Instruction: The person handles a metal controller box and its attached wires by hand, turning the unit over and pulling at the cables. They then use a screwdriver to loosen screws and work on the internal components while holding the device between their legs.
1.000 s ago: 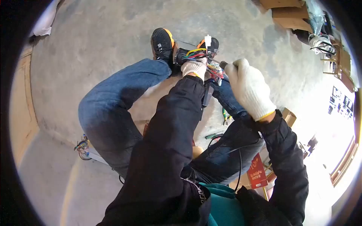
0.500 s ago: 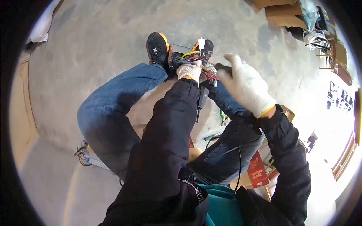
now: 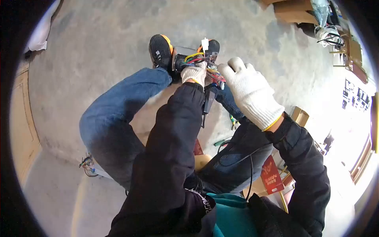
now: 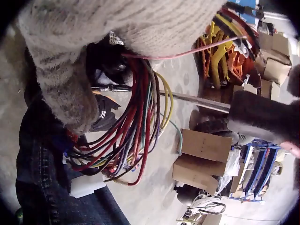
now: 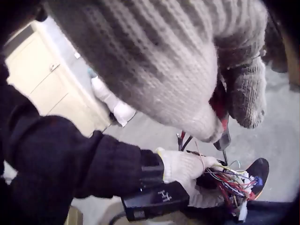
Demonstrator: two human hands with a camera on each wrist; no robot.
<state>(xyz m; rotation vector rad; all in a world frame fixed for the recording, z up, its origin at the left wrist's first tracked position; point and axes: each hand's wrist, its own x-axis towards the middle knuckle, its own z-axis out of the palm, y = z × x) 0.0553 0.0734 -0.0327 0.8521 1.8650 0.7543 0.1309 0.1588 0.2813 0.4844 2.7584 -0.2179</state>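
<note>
My gloved left hand [image 3: 194,74] grips a bundle of coloured wires [image 4: 140,117] at the dark metal box [image 3: 187,50] they come out of, low between the shoes. A white plug [image 3: 205,43] stands up from the wires in the head view. My gloved right hand [image 3: 252,91], just to the right, holds a screwdriver by its red and black handle [image 5: 224,133]. In the left wrist view the screwdriver's shaft [image 4: 194,101] runs behind the wires towards the left hand; its tip is obscured there. The curled fingers hide most of the handle in the head view.
Pliers [image 3: 233,121] and a green-handled tool [image 3: 222,142] lie on the concrete floor by the right leg. A red box [image 3: 271,175] stands near the right knee. More wires [image 3: 87,164] lie at the left. Cardboard boxes [image 3: 294,12] are at the back right.
My right fingers loosened and straightened round the screwdriver handle half a second ago and are curled round it again now. The left hand keeps its hold; the head view has shifted slightly.
</note>
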